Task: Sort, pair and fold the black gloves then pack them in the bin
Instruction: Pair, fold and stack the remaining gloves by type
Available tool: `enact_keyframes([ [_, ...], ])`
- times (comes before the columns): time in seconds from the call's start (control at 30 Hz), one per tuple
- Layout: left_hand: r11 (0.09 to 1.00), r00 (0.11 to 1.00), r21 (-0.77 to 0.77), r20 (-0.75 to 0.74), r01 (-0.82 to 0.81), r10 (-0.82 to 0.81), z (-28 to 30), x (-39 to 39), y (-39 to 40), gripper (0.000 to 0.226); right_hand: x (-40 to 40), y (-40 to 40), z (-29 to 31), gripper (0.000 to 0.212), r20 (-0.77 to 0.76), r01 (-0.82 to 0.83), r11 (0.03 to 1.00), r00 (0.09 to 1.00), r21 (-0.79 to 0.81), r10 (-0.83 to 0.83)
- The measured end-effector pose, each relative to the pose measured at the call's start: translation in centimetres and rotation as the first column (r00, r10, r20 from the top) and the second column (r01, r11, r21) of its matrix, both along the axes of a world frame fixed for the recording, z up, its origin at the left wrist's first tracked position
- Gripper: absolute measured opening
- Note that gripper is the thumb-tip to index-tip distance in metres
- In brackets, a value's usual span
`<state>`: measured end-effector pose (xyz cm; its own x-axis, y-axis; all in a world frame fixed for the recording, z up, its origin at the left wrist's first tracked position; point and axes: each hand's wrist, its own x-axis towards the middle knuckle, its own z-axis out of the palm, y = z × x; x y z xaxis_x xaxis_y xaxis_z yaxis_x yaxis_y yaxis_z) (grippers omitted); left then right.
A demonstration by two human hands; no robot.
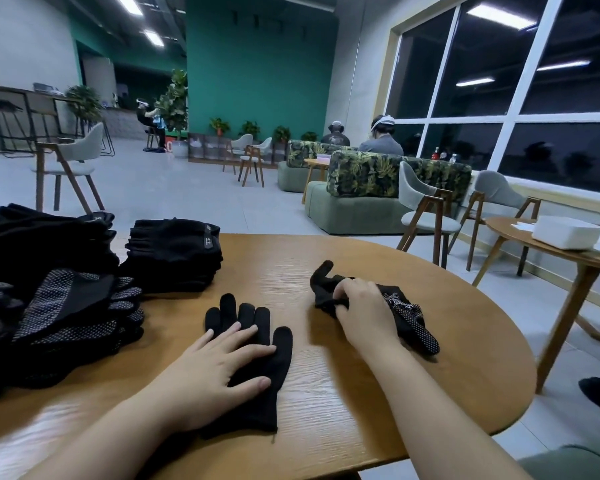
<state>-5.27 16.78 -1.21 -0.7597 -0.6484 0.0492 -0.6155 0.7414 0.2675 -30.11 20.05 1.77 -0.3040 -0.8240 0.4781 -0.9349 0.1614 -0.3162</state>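
Lounge room, wooden table [361, 271], left hand [219, 368] flat on glove [257, 372], right hand [364, 306] gripping crumpled glove [413, 323]

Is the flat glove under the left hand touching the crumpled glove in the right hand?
Apart. The head view shows bare table between the flat glove under the left hand and the crumpled glove gripped by the right hand.

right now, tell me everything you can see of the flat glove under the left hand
The flat glove is plain black, of a knit-looking fabric, and lies spread on the wooden table, fingers pointing away from the person, thumb out to the right, cuff toward the near edge. No grip dots show on its upper side. The left hand presses on its palm with straight fingers. It lies apart from the other gloves.
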Motion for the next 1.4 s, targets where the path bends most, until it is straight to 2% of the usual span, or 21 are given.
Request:
enact_keyframes([
  [0.13,1.0,1.0,0.007,0.007,-0.007,0.007,0.1,0.0,0.1,0.085,1.5,1.1,-0.3,0.018,-0.034,-0.117,0.988,0.992,0.102,0.121],
  [0.3,1.0,1.0,0.016,0.012,-0.006,0.006,0.2,0.0,0.1,0.082,1.6,1.6,-0.7,0.028,-0.037,-0.097,0.982,0.994,0.159,0.104],
  [0.4,1.0,1.0,0.011,0.019,-0.006,0.006,0.2,0.0,0.1,0.081,1.4,1.3,-1.1,0.02,-0.036,-0.091,0.983,0.994,0.16,0.098],
  [0.6,1.0,0.999,0.0,0.052,-0.015,0.015,0.5,-0.1,0.3,0.084,2.2,0.8,1.1,0.012,0.239,-0.148,0.989,0.96,-0.015,0.147],
  [0.73,1.0,0.995,-0.01,0.098,-0.018,0.019,0.7,-0.3,0.5,0.085,3.3,0.8,2.7,0.012,0.504,-0.168,0.966,0.828,-0.199,0.247],
  [0.83,1.0,0.995,-0.01,0.102,-0.02,0.021,0.8,-0.4,0.6,0.087,3.6,0.8,2.7,0.037,0.665,-0.143,0.955,0.691,-0.258,0.283],
  [0.93,1.0,0.997,0.004,0.074,-0.025,0.025,0.6,-0.3,0.4,0.092,3.6,0.7,2.2,0.053,0.733,-0.142,0.941,0.595,-0.307,0.329],
  [1.03,0.999,1.0,0.032,0.007,-0.028,0.028,0.4,-0.2,0.3,0.099,3.8,0.6,1.8,0.064,0.734,-0.153,0.923,0.566,-0.352,0.374],
  [1.13,0.996,0.988,0.074,-0.141,-0.055,0.065,0.8,-0.2,0.5,0.073,4.0,0.5,1.9,0.076,0.758,-0.158,0.905,0.501,-0.395,0.418],
  [1.2,0.995,0.945,0.068,-0.313,-0.075,0.093,1.8,-0.5,0.5,0.064,3.9,0.3,2.2,0.073,0.759,-0.162,0.892,0.474,-0.422,0.446],
  [1.27,0.994,0.881,0.031,-0.461,-0.106,0.108,3.4,-1.3,0.1,0.062,4.0,0.2,2.5,0.065,0.739,-0.182,0.88,0.484,-0.438,0.468],
  [1.33,0.993,0.836,0.004,-0.539,-0.121,0.104,5.2,-2.3,-0.3,0.059,4.1,0.1,2.8,0.057,0.714,-0.194,0.866,0.499,-0.46,0.491],
  [1.4,0.992,0.827,-0.023,-0.555,-0.123,0.09,6.5,-3.2,-0.7,0.059,3.9,0.1,3.2,0.049,0.702,-0.177,0.871,0.53,-0.457,0.476],
])
